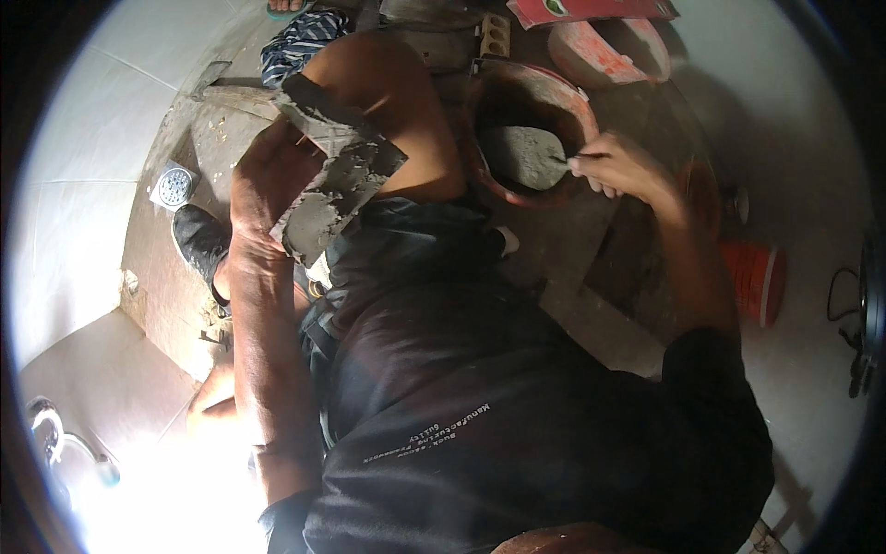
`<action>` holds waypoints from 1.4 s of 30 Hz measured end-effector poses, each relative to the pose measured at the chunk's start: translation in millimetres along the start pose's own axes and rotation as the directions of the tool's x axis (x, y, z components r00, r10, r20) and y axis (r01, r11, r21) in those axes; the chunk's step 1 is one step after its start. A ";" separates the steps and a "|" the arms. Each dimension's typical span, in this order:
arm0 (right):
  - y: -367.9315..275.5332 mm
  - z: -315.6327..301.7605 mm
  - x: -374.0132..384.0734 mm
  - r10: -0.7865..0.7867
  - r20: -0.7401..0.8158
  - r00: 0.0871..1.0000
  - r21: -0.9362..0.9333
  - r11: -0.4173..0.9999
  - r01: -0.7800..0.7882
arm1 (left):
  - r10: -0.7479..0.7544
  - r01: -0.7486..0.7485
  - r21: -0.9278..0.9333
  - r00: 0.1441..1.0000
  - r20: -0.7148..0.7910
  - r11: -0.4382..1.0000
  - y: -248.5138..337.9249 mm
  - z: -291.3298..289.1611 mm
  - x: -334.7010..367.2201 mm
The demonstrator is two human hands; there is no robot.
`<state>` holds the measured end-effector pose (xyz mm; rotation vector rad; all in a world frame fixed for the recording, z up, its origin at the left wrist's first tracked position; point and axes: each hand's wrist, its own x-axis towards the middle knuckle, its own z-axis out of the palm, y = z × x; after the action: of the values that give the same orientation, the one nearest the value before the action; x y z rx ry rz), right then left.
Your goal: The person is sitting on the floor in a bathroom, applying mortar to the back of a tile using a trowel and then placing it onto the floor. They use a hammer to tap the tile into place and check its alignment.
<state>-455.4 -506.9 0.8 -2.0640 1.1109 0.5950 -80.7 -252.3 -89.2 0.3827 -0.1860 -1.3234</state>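
Observation:
My left hand (272, 175) is closed round the edge of an angular, L-shaped cut tile piece (318, 138), held over my bent knee. Wet grey mortar (323, 203) coats much of its upward face. To the right, a bucket (591, 106) with a reddish, smeared inside holds more grey mortar (521, 152). My right hand (618, 166) reaches over its right rim, fingers wrapped round the handle of a trowel (563, 163). The trowel's blade is down in the bucket, and I cannot tell its edge from the mortar.
A striped cloth (300, 46) and a holed block (496, 37) lie at the far side. Behind the bucket stands a smeared red container (614, 51). An orange-red tub (752, 282) is by the right wall. A floor drain (175, 186) lies left, near my dark shoe (198, 245).

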 end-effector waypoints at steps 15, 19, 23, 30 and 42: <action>-46.8 80.9 -35.3 -0.535 -0.656 0.532 -0.043 0.730 0.682 | -0.227 0.248 0.141 0.963 -0.148 0.959 -37.6 77.6 5.9; -50.7 92.3 -19.3 -0.615 -0.691 0.380 -0.173 0.651 0.739 | -0.266 0.265 -0.035 0.964 -0.020 0.963 -33.3 68.4 1.7; -53.8 93.2 -23.6 -0.670 -0.653 0.353 -0.321 0.667 0.672 | -0.152 0.179 0.189 0.977 -0.149 0.965 -28.6 87.6 -5.3; -32.6 96.2 -20.5 -0.660 -0.678 0.324 -0.375 0.689 0.620 | -0.062 0.073 0.184 0.996 -0.063 0.980 -29.0 65.0 4.3; -81.2 90.1 -53.0 -0.533 -0.470 0.704 0.465 0.528 0.711 | 0.204 -0.188 0.135 0.971 -0.121 0.973 4.7 65.3 -0.7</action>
<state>-420.0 -379.6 8.2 -1.7687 0.4812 -0.4131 -99.3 -261.6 -27.1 0.5419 -0.1881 -1.0899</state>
